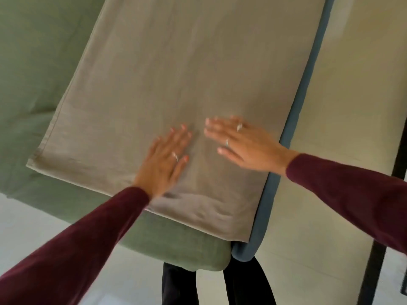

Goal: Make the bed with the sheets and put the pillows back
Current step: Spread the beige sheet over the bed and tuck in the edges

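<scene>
- The left hand (164, 158) lies flat on the beige sheet (176, 84), palm down, fingers straight and slightly spread, gripping nothing; a ring shows on one finger.
- The right hand (242, 144) is also stretched out over the same sheet, fingers straight and pointing toward the left hand, holding nothing; it is blurred, so I cannot tell how firmly it presses. Two rings show on its fingers.
- The fingertips of the two hands are near each other but apart.
- Both arms wear dark red sleeves (92, 245).
- The beige sheet is a folded, long strip spread on the bed, its near edge just short of the bed's near end, with some wrinkles close to the left wrist.
- Under it lies a green sheet (33, 73) that covers the mattress and wraps round its near corner.
- Along the right side of the beige sheet runs a blue padded bed edge (295, 139), curving round at the near corner.
- Beside the bed on the right is a pale wall (352, 84), with a dark upright bar (374, 271) at the far right.
- Below the bed corner, dark trouser legs (178, 285) of the person stand on a light floor (33, 221).
</scene>
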Available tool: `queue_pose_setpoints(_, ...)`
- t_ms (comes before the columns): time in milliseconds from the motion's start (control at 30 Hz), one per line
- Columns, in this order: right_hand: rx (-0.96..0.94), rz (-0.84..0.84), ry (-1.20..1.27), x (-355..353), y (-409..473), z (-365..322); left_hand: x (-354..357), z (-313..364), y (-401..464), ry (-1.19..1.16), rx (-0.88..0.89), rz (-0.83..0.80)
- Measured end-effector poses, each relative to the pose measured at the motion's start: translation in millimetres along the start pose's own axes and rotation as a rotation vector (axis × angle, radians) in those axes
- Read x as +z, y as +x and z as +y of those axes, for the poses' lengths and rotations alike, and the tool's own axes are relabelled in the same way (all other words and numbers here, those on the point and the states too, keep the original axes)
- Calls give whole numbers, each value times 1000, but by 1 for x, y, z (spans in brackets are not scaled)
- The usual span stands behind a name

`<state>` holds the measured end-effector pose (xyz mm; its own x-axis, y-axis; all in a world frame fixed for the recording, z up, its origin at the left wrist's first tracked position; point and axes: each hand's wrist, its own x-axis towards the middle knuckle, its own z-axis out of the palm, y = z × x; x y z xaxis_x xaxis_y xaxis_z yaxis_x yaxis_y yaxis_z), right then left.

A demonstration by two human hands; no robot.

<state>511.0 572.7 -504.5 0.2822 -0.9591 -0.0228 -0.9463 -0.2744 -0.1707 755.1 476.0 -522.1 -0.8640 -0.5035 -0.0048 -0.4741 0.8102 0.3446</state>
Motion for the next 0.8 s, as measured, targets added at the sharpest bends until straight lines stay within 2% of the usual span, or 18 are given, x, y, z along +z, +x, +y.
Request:
queue_pose_setpoints(100,498,47,43,4,45,24,0,-6,67,-108,-588,210)
queue_pose_setpoints(133,543,16,81,9,54,25,3,-5,83,-146,-710,233)
queue_pose_setpoints(167,497,-50,99,13,59,25,8,0,95,-161,-765,222)
queue_pose_setpoints(233,314,-165,95,20,50,27,21,17,107,-103,-689,119)
queue_pose_setpoints(267,293,-167,93,21,40,32,30,28,106,-59,-621,50)
queue_pose_setpoints(300,352,-135,99,21,29,40,38,38,105,-31,-581,1)
queue_pose_setpoints(367,596,-43,119,20,2,55,47,50,103,-17,-611,-18)
queue_pose_setpoints(467,952,-84,273,11,-26,66,43,55,105,-9,-658,-39)
queue_pose_setpoints(533,1038,-51,285,3,-26,66,36,53,108,-20,-664,-53)
queue_pose_setpoints(600,908,34,192,0,-15,60,28,49,113,-45,-696,-49)
queue_pose_setpoints(667,671,36,154,0,5,56,22,41,121,-56,-753,-43)
queue_pose_setpoints(733,467,-64,144,5,25,53,18,31,127,-73,-823,-74)
queue_pose_setpoints(800,405,-192,143,13,37,52,17,23,127,-92,-885,-137)
